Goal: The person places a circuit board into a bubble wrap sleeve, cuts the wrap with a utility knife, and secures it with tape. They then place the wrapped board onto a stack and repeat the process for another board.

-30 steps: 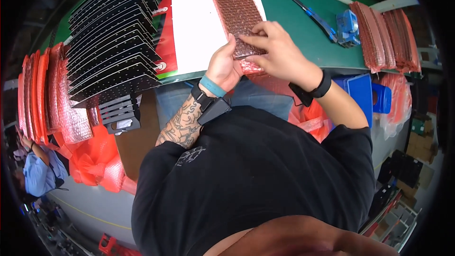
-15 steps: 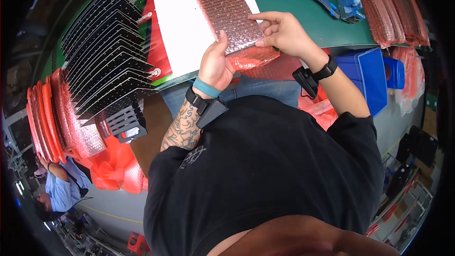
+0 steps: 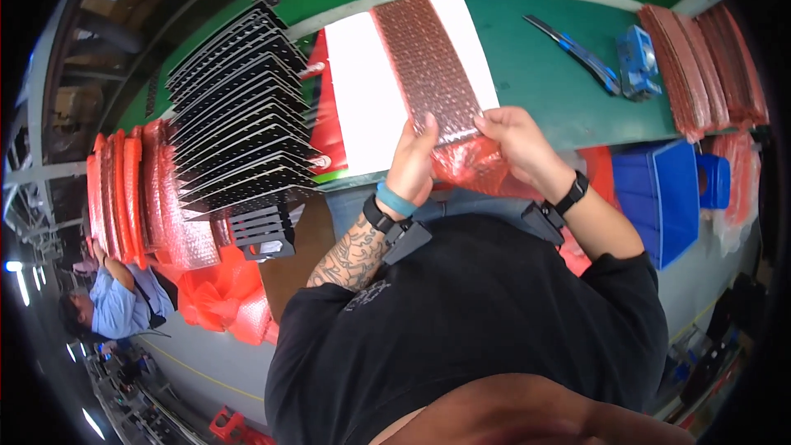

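Observation:
A long pouch of reddish bubble wrap (image 3: 430,66) with a dark, flat content lies over a white sheet (image 3: 362,86) on the table. My left hand (image 3: 412,163) grips its near left corner, thumb on top and the other fingers mostly hidden beneath. At the near right corner my right hand (image 3: 524,148) pinches the bubble wrap between thumb and curled fingers. Between my hands, a loose, glossy red flap (image 3: 470,166) of the pouch hangs over the table's near edge.
Black perforated panels (image 3: 239,115) stand in a row on the left, beside stacked red bubble-wrap pouches (image 3: 119,198). A blue-black utility knife (image 3: 577,58) and a blue tape dispenser (image 3: 637,63) lie right, near more pouches (image 3: 680,70). A blue bin (image 3: 657,206) stands below the table edge. A co-worker (image 3: 124,301) is far left.
My right hand's index finger, stretched along the pouch before, is now drawn in to the near right corner. The whole view has shifted, so the table appears lower and further right.

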`<state>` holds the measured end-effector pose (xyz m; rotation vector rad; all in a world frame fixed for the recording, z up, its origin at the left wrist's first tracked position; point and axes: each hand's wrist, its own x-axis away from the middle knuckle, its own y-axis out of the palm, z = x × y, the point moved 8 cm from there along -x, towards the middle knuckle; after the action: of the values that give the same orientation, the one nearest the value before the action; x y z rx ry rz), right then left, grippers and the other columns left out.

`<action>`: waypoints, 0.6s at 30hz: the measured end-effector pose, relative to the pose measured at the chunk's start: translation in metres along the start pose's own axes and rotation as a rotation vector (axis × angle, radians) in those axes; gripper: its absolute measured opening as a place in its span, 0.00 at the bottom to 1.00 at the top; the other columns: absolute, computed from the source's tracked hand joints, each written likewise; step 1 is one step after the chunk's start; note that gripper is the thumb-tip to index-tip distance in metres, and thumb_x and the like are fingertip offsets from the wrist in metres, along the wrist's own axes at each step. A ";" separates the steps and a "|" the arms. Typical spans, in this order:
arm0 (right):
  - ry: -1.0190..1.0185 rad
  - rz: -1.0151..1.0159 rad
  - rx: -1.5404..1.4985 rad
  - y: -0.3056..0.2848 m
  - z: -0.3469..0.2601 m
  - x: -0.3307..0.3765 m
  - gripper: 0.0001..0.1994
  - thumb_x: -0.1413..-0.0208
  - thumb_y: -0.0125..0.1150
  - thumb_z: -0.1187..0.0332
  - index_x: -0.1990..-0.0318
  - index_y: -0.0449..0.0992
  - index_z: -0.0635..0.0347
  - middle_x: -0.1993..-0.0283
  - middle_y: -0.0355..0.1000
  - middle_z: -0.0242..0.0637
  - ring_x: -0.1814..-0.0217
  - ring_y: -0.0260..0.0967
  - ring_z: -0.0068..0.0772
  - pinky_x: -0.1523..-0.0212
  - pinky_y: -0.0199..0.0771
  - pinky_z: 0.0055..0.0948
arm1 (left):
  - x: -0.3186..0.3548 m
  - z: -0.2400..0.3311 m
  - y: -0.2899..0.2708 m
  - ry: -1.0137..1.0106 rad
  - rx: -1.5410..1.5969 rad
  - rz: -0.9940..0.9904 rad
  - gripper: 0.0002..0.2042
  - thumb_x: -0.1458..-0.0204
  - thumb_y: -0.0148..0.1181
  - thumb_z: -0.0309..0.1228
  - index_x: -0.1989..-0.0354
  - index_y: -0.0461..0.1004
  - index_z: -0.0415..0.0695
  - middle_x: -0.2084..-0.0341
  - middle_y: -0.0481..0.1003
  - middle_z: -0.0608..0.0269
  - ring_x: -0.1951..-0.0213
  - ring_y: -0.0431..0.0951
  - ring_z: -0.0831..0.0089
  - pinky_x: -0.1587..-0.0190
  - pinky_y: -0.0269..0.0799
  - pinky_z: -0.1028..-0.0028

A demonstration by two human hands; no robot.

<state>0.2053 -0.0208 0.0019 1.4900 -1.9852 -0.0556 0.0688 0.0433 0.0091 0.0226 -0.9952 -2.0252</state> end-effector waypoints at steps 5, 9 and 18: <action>0.011 -0.200 0.498 0.011 -0.038 -0.012 0.12 0.32 0.59 0.65 0.61 0.80 0.66 0.70 0.79 0.32 0.71 0.76 0.22 0.67 0.76 0.24 | -0.005 0.012 -0.014 0.088 -0.053 -0.038 0.20 0.30 0.50 0.30 0.33 0.61 0.36 0.39 0.70 0.56 0.39 0.71 0.68 0.35 0.67 0.66; -0.365 -0.336 1.236 0.079 -0.164 -0.043 0.13 0.34 0.61 0.64 0.66 0.81 0.65 0.76 0.75 0.30 0.77 0.70 0.18 0.76 0.71 0.23 | -0.005 0.022 -0.045 0.114 -0.009 0.046 0.21 0.31 0.51 0.27 0.33 0.60 0.36 0.40 0.70 0.57 0.40 0.71 0.70 0.34 0.64 0.68; -0.501 -0.651 1.241 0.254 -0.195 -0.350 0.25 0.31 0.55 0.53 0.81 0.73 0.56 0.86 0.65 0.28 0.85 0.58 0.21 0.80 0.58 0.24 | 0.005 0.036 -0.064 0.555 -1.187 -0.122 0.16 0.37 0.55 0.24 0.41 0.72 0.34 0.43 0.73 0.45 0.37 0.69 0.57 0.30 0.60 0.62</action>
<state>0.1413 0.4398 0.0947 3.1189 -1.8027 0.7090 0.0083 0.0830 -0.0065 0.0075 0.6149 -2.2344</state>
